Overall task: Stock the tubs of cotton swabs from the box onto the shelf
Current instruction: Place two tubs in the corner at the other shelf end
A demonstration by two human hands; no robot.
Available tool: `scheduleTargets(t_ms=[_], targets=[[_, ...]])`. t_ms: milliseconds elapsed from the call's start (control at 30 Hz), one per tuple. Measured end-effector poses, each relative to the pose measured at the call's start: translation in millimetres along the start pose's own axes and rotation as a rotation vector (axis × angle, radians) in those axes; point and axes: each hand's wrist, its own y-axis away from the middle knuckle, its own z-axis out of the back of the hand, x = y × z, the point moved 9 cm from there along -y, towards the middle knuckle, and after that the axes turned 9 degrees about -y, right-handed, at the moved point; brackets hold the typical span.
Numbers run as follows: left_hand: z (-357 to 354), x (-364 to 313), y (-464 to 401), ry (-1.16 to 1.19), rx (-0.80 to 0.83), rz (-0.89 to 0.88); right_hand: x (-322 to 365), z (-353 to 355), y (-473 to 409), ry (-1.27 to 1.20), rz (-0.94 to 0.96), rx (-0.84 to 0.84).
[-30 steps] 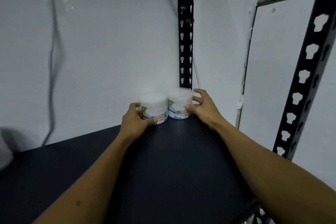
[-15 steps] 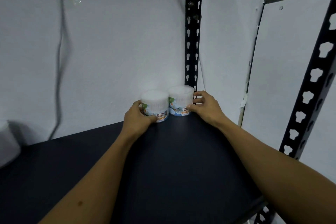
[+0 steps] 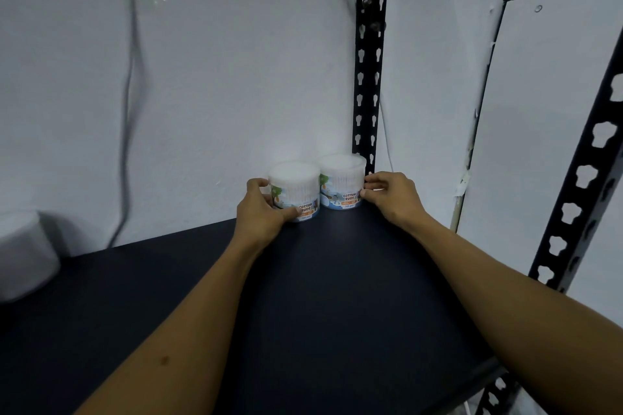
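Two round clear tubs of cotton swabs stand side by side at the back right corner of the dark shelf [image 3: 337, 296], against the white wall. My left hand [image 3: 261, 212] grips the left tub [image 3: 296, 190] from its left side, thumb across the label. My right hand [image 3: 392, 197] holds the right tub [image 3: 342, 180] from its right side with fingertips and thumb. Both tubs are upright and touch each other. The box is not in view.
A black slotted upright post [image 3: 369, 54] rises right behind the right tub. Another slotted post [image 3: 580, 185] stands at the shelf's front right. A pale rounded object [image 3: 23, 256] sits at the shelf's far left. A cable [image 3: 128, 94] hangs down the wall.
Both hands stay on the tubs; the tubs have settled slightly deeper into the corner, and my right thumb has come lower on the right tub.
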Motion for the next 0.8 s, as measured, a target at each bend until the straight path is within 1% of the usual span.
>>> scheduleTargets(t_ms=[233, 367, 600, 800], targets=[[0.6, 0.6, 0.6, 0.01, -0.009, 0.004, 1.9, 0.1, 1.9, 0.004, 0.01, 0.025], [0.7, -0.1, 1.3, 0.019, -0.009, -0.004, 3.5, -4.5, 2.1, 0.05, 0.002, 0.08], [0.7, -0.5, 1.3, 0.014, -0.007, -0.011, 11.0, -16.1, 7.9, 0.059, 0.021, 0.199], [0.8, -1.3, 1.6, 0.013, -0.006, -0.015, 11.6, -17.6, 8.5, 0.066, 0.026, 0.216]])
